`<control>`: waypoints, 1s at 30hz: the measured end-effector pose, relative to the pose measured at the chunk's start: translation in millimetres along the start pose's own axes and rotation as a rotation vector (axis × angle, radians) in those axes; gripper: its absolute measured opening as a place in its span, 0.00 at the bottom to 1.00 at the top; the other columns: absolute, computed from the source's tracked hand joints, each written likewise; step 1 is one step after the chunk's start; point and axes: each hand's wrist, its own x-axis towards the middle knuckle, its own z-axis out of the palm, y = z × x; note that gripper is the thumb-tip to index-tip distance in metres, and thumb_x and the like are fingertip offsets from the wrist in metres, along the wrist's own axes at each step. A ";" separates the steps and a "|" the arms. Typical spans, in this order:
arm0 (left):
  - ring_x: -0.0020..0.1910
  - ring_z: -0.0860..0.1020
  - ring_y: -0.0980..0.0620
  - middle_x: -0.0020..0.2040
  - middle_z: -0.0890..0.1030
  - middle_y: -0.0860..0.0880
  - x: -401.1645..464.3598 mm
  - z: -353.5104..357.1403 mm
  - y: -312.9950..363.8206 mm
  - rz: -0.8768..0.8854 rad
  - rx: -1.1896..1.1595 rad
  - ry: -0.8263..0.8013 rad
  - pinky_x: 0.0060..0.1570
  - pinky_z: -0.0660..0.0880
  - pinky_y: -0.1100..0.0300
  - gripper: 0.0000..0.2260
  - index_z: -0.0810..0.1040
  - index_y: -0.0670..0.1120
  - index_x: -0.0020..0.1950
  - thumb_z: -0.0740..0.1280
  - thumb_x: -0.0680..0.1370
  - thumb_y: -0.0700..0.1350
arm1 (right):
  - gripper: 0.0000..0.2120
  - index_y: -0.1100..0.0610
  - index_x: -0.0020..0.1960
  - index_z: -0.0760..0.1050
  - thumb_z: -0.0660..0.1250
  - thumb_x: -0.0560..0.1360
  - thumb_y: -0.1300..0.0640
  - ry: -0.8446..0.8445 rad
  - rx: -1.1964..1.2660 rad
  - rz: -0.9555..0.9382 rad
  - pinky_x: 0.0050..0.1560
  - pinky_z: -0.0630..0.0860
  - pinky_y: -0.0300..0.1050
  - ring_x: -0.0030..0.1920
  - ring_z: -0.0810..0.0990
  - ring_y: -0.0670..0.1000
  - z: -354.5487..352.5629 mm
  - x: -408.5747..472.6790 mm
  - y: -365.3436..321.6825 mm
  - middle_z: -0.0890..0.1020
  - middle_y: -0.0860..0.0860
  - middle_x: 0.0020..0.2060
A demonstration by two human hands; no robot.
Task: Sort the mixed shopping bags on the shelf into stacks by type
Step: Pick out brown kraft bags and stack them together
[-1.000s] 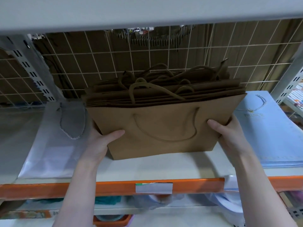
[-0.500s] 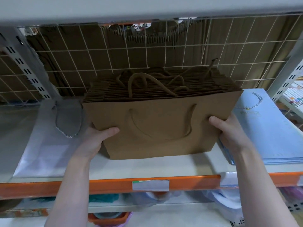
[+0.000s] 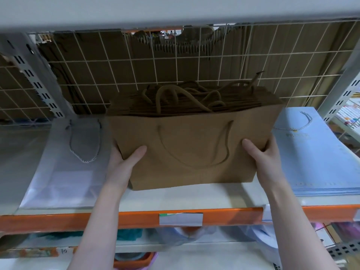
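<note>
A thick bundle of brown paper bags (image 3: 191,145) stands upright on its bottom edges in the middle of the shelf (image 3: 175,199), rope handles piled on top. My left hand (image 3: 124,164) grips its lower left side, thumb on the front face. My right hand (image 3: 263,158) grips the lower right side the same way. A flat stack of white bags (image 3: 66,172) with a grey cord handle lies to the left. A flat stack of light blue bags (image 3: 315,152) lies to the right.
A wire grid (image 3: 175,65) backs the shelf, with brown cardboard behind it. The orange front rail (image 3: 233,216) carries a torn label (image 3: 181,219). The upper shelf board (image 3: 175,10) hangs low overhead. Perforated uprights stand at both sides. A lower shelf holds plastic tubs.
The bundle of brown bags has been pushed more upright and squared, its top edges now level. Both hands kept their grip on the lower sides, thumbs moving slightly inward.
</note>
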 end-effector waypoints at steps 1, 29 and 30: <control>0.55 0.77 0.63 0.56 0.77 0.63 0.9 2.2 3.8 0.027 0.020 0.017 0.52 0.72 0.64 0.34 0.69 0.63 0.61 0.76 0.57 0.58 | 0.24 0.47 0.59 0.72 0.73 0.64 0.53 0.029 -0.020 -0.014 0.50 0.76 0.37 0.53 0.81 0.44 4.2 0.5 -3.7 0.82 0.45 0.53; 0.52 0.78 0.43 0.57 0.79 0.42 67.2 18.8 4.6 -0.522 0.295 0.037 0.56 0.74 0.49 0.23 0.72 0.42 0.68 0.69 0.76 0.50 | 0.28 0.58 0.72 0.62 0.64 0.76 0.48 0.014 -0.523 0.565 0.55 0.70 0.50 0.58 0.74 0.60 35.5 50.6 -5.3 0.74 0.59 0.63; 0.51 0.77 0.43 0.55 0.78 0.43 68.9 19.5 6.4 -0.519 0.297 0.045 0.53 0.74 0.51 0.23 0.72 0.42 0.67 0.69 0.76 0.50 | 0.28 0.58 0.72 0.62 0.64 0.76 0.48 0.014 -0.539 0.550 0.57 0.70 0.51 0.59 0.74 0.60 36.0 54.3 -6.1 0.74 0.59 0.63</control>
